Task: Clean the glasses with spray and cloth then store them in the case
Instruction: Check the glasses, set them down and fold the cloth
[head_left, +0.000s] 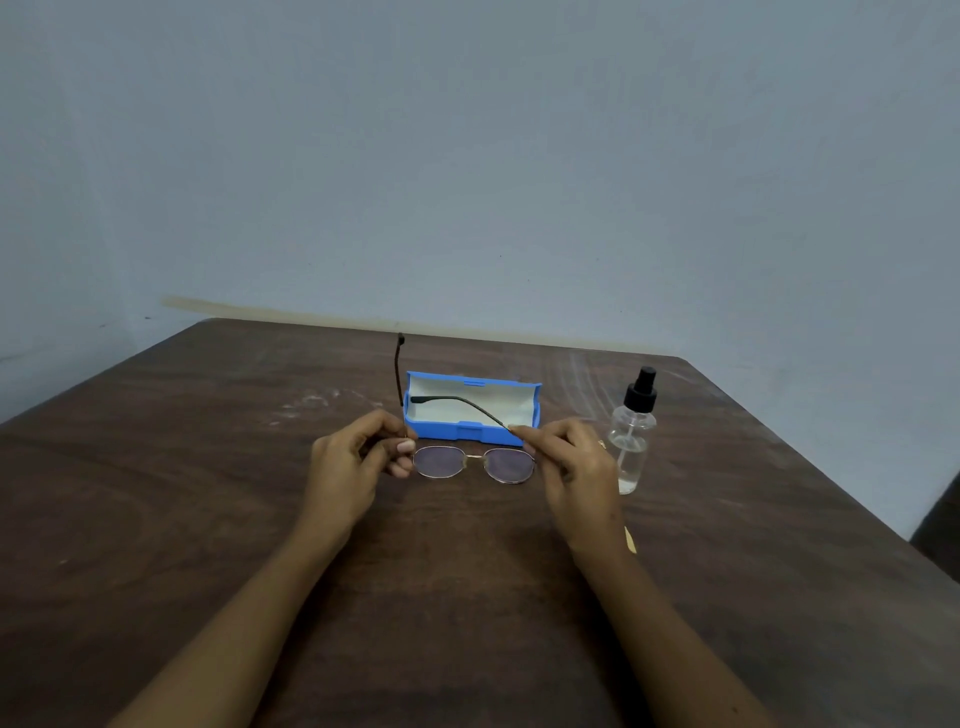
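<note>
Thin gold-rimmed oval glasses (474, 464) are held just in front of the open blue plastic case (467, 434). The fingers of the left hand (353, 462) and right hand (571, 467) pinch one temple each. A clear, black-capped spray bottle (631, 441) stands near the right hand. The dark wooden surface (208, 467) stretches wide to both side edges.

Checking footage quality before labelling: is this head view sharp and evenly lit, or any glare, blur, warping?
Head view: dim, even light with soft shadows under the left hand and right hand; slightly soft throughout; no strong glare on the gold-rimmed glasses, faint highlights on the clear spray bottle; wide-angle stretch splays the brown wooden table.
</note>
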